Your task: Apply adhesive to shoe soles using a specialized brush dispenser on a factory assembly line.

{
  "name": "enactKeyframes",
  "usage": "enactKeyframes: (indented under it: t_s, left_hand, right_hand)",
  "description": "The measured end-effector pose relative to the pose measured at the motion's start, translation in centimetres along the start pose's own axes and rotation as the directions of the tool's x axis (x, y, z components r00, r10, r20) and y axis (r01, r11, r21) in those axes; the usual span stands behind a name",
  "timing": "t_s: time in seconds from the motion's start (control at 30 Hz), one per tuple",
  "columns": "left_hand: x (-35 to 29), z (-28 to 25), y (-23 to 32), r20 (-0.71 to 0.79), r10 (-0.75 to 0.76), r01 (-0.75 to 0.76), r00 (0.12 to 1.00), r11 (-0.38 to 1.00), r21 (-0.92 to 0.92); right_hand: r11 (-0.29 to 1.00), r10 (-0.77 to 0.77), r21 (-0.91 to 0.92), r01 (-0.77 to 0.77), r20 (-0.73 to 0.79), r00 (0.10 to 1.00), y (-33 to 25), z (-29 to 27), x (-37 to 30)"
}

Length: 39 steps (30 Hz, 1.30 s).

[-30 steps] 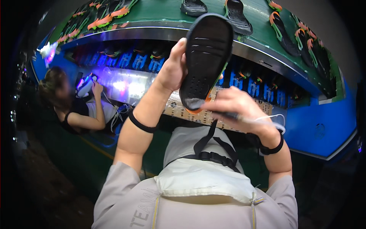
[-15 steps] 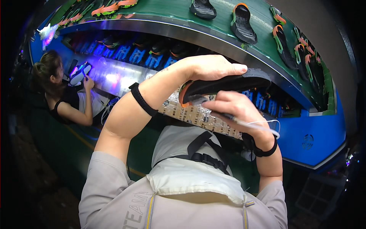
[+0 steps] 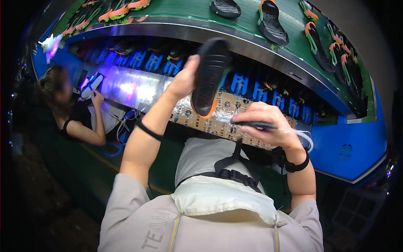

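Observation:
My left hand (image 3: 184,80) is closed on the left edge of a black shoe sole (image 3: 210,75) with an orange rim at its lower end. The sole stands nearly on end above the bench, its dark inner face toward me. My right hand (image 3: 268,122) is closed around a brush (image 3: 254,124) with a dark handle, and a whitish tube (image 3: 303,136) runs from it past my wrist. The brush's pale tip is blurred and points left, just to the right of the sole's lower end. Whether they touch, I cannot tell.
Beneath my hands lies a bench covered with printed cardboard (image 3: 191,114) under clear film. Behind it, blue racks (image 3: 239,84) hold dark shoe parts. A green conveyor (image 3: 247,31) above carries several soles (image 3: 273,23). At left a co-worker (image 3: 77,109) handles a shoe (image 3: 91,85).
My left hand has swung the sole from lying crosswise to nearly upright and moved left. The brush has come away from inside the sole's orange end, with my right hand slightly lower.

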<state>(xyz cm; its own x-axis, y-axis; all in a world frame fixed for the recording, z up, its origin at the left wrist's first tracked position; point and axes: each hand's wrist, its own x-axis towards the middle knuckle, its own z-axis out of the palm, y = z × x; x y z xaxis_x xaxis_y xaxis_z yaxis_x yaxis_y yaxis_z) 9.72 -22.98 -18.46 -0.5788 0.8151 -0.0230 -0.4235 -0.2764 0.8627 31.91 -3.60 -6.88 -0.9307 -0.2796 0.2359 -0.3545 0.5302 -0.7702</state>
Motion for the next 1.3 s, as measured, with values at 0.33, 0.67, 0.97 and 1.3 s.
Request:
enactKeyframes:
  t_s: [0.33,0.67,0.97,1.3]
  left_hand:
    - [-15.5,-12.1,-15.6,0.11,-0.535,0.433,0.838,0.529,-0.73]
    - [-8.4,0.7,-16.7,-0.098,-0.313,0.081,0.945,0.512,-0.855]
    - [-7.6,7.5,-11.4,-0.215,-0.125,-0.014,0.969,0.837,-0.547]
    - [-6.9,8.0,-8.9,-0.106,0.093,-0.14,0.99,0.757,-0.638]
  right_hand:
    - [0.817,0.553,0.429,-0.386,-0.393,0.734,6.9,4.6,-4.6]
    - [0.761,0.607,0.495,-0.419,-0.315,0.729,6.6,8.0,3.0]
    - [0.987,0.054,-0.094,-0.127,-0.556,0.829,5.8,7.6,5.6]
    - [0.988,-0.041,-0.149,-0.035,-0.476,0.878,-0.1,3.7,4.0]
